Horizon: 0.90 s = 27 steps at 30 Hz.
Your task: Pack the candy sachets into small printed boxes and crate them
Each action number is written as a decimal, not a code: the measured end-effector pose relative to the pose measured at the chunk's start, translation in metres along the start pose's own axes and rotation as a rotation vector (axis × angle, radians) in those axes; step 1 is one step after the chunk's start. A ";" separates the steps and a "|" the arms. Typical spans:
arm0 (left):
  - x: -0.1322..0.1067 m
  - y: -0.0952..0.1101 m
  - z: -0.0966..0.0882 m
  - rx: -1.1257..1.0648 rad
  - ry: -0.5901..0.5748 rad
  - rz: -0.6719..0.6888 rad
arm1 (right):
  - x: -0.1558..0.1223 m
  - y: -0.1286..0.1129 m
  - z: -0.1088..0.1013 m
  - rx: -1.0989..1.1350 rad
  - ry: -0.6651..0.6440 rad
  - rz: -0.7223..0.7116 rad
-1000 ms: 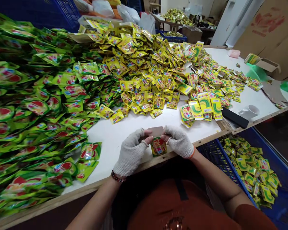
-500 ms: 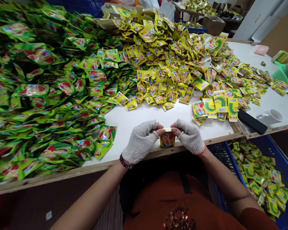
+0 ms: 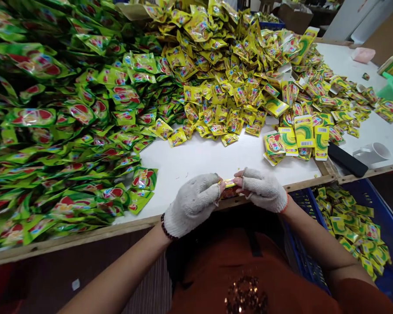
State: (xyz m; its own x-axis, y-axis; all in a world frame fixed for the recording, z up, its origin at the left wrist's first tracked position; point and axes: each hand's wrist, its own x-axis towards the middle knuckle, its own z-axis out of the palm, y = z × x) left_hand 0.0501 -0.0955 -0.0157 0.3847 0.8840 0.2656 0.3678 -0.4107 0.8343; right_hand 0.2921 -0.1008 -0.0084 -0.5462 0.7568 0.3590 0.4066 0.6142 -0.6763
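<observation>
Both my hands wear white knit fingerless gloves and meet at the near edge of the white table (image 3: 199, 159). My left hand (image 3: 194, 203) and my right hand (image 3: 260, 188) pinch a small yellow and red packet (image 3: 229, 186) between their fingertips. The packet is mostly hidden by the fingers. A big heap of green packets (image 3: 62, 126) lies to the left. A heap of yellow packets (image 3: 225, 69) lies straight ahead.
Several yellow cards with green arcs (image 3: 298, 135) lie to the right of the hands. A black flat object (image 3: 345, 159) and a white mug (image 3: 371, 153) sit near the table's right edge. A blue crate (image 3: 389, 226) of finished packets stands below on the right.
The packet hung upright between my fingers before; now it is tipped flat and squeezed between both hands. The view has tilted down and closer to the table.
</observation>
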 end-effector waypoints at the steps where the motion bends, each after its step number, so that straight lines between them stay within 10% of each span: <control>1: 0.002 0.001 -0.001 0.015 -0.013 0.048 | 0.002 0.000 0.005 0.019 0.016 0.009; 6: 0.020 0.012 -0.006 0.015 -0.050 0.098 | 0.003 0.005 0.011 0.194 0.350 0.278; 9: 0.033 0.008 -0.008 -0.027 -0.026 -0.054 | -0.023 0.005 -0.024 0.372 0.733 0.423; 13: 0.065 -0.013 -0.009 0.256 0.080 0.006 | -0.065 0.004 -0.078 0.417 0.893 0.387; 21: 0.148 -0.033 0.001 0.852 0.091 -0.071 | -0.012 0.013 -0.061 0.368 0.680 0.411; 27: 0.130 -0.031 -0.003 0.864 0.053 -0.326 | 0.048 0.026 -0.047 -0.001 0.298 0.229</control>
State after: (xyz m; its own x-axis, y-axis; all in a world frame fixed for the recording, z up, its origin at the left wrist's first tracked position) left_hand 0.0861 0.0327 -0.0061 0.1196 0.9854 0.1210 0.9631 -0.1447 0.2267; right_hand 0.3114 -0.0380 0.0210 -0.2038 0.9065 0.3699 0.4944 0.4214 -0.7603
